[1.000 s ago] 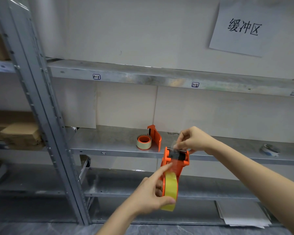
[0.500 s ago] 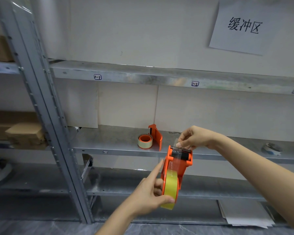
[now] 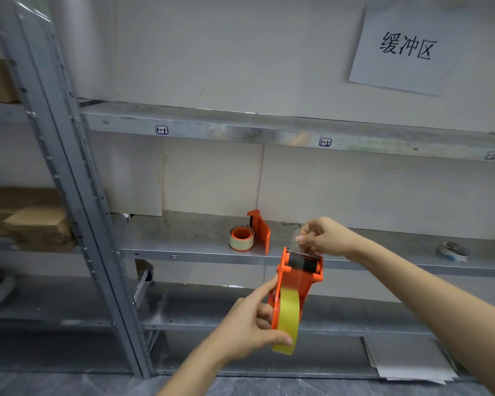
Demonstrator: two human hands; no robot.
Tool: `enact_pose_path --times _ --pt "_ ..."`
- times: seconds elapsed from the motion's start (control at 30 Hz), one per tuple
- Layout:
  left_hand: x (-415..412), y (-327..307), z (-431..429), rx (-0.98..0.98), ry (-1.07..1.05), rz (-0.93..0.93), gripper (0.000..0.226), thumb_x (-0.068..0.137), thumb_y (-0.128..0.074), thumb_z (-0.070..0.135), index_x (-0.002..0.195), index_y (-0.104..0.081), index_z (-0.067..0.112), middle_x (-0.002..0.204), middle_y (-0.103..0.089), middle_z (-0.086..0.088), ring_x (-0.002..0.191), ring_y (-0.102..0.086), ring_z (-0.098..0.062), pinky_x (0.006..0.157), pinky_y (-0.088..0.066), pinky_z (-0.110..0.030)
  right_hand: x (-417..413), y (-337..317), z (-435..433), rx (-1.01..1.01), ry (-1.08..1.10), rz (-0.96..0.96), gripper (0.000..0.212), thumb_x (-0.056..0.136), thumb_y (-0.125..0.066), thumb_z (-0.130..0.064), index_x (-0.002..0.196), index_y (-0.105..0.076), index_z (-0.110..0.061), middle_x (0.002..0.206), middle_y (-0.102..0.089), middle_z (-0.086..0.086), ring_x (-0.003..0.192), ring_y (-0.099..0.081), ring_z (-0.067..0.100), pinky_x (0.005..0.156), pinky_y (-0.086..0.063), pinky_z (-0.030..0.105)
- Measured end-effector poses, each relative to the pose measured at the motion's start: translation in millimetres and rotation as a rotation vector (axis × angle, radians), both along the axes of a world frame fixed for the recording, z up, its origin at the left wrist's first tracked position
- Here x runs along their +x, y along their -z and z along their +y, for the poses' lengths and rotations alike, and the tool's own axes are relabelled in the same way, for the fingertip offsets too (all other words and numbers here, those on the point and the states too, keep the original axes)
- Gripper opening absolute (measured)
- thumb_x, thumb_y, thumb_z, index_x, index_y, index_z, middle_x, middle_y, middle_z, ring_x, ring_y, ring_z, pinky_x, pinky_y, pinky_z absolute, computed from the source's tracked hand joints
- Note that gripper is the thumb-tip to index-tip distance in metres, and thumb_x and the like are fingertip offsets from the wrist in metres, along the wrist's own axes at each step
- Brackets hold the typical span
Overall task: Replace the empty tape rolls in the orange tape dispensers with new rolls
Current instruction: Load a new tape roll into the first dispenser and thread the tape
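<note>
My left hand point(image 3: 250, 324) grips an orange tape dispenser point(image 3: 296, 277) from the left, thumb pressed on the yellow tape roll point(image 3: 288, 318) mounted in it. My right hand point(image 3: 325, 237) pinches the clear free end of the tape point(image 3: 297, 238) just above the dispenser's black roller. On the middle shelf behind stands a second orange tape dispenser point(image 3: 259, 231) with a nearly used-up roll on an orange core point(image 3: 241, 238) lying beside it.
Metal shelving point(image 3: 200, 238) spans the view, with a grey upright post point(image 3: 77, 210) at the left. Another tape roll point(image 3: 452, 250) lies far right on the middle shelf. Cardboard boxes point(image 3: 37, 227) sit at the left, paper sheets point(image 3: 406, 358) on the bottom shelf, a paper sign point(image 3: 406, 47) on the wall.
Both hands have kept their hold. The dispenser has shifted slightly right and down in view, and the right hand still pulls the tape end over the roller.
</note>
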State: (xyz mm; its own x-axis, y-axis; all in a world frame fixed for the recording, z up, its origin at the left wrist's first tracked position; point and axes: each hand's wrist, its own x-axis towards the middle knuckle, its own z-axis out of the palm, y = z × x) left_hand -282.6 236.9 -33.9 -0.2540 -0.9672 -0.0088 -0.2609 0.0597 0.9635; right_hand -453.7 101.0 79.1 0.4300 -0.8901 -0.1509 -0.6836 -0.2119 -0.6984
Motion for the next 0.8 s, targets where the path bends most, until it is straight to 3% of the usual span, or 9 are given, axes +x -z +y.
enact_pose_path --times 0.17,0.3,0.43,0.6,0.8 --pt "-1.5 -6.2 4.6 0.007 0.019 -0.017 0.109 0.069 -0.084 0.012 0.148 -0.017 0.047 0.094 -0.07 -0.015 0.088 -0.07 -0.028 0.085 -0.059 -0.037 -1.2 1.8 4.1 -0.056 0.034 -0.024 0.012 0.092 -0.058 -0.017 0.081 -0.057 -0.012 0.069 -0.068 0.001 0.061 -0.061 0.01 0.057 -0.046 0.022" --pt "-2.3 -4.7 5.4 -0.013 0.028 0.019 0.105 0.07 -0.083 0.014 0.144 -0.02 0.054 0.083 -0.065 -0.016 0.077 -0.066 -0.025 0.084 -0.059 -0.038 -3.7 -0.5 4.9 -0.074 0.036 -0.031 0.009 0.091 -0.059 -0.017 0.085 -0.056 -0.012 0.067 -0.067 0.0 0.055 -0.057 0.008 0.055 -0.045 0.022" --pt "0.7 -2.7 5.9 -0.052 0.049 0.095 0.099 0.073 -0.08 0.015 0.147 -0.023 0.046 0.073 -0.051 -0.003 0.07 -0.051 -0.014 0.075 -0.05 -0.029 -8.0 -1.0 7.1 -0.092 0.044 -0.09 0.008 0.091 -0.058 -0.017 0.09 -0.056 -0.009 0.073 -0.07 0.002 0.06 -0.064 0.009 0.053 -0.047 0.019" --pt "3.0 -4.7 10.6 -0.084 0.07 0.13 0.095 0.075 -0.079 0.009 0.146 -0.026 0.042 0.074 -0.054 -0.002 0.072 -0.056 -0.01 0.076 -0.05 -0.022 -12.9 2.6 8.2 -0.018 0.059 -0.129 0.007 0.091 -0.059 -0.016 0.089 -0.056 -0.01 0.074 -0.071 0.003 0.065 -0.065 0.014 0.061 -0.051 0.024" --pt "2.5 -7.8 9.2 -0.064 0.076 0.087 0.089 0.076 -0.077 0.007 0.138 -0.026 0.045 0.068 -0.063 0.02 0.071 -0.061 0.0 0.074 -0.049 -0.019 -10.7 -2.3 8.8 -0.015 0.065 -0.089 0.012 0.09 -0.06 -0.018 0.094 -0.057 -0.007 0.072 -0.067 0.003 0.063 -0.059 0.013 0.059 -0.047 0.023"
